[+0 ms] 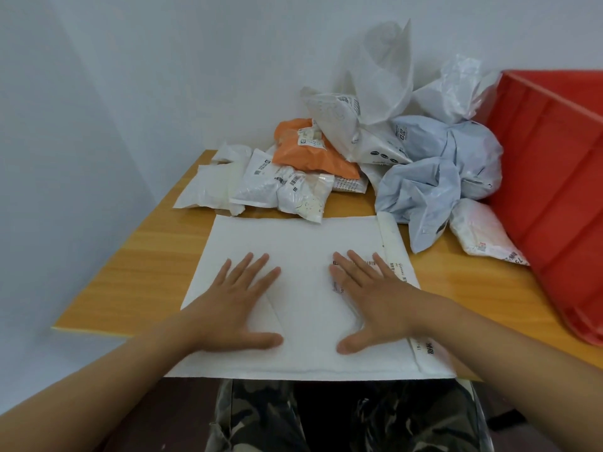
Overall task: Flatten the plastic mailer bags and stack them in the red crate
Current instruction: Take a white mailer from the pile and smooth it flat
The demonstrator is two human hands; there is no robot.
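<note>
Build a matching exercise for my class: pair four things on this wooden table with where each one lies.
1. large flat white plastic mailer
2. crumpled orange plastic mailer
3. red plastic crate
4. crumpled pale blue plastic mailer

a. far pile, left of centre
b. table's right side
c. under both flat hands
d. beside the crate's left wall

Pairs: 1-c, 2-a, 3-b, 4-d

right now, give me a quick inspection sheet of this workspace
surface: wooden table, flat white mailer overhanging its near edge
job's things: red crate at right; inside not visible
clutter: crumpled heap behind the mailer, including orange mailer and grey-blue mailer
hands: left hand and right hand pressed flat on the white mailer, fingers spread
cables: nothing seen
surroundings: white walls, camouflage trousers below
</note>
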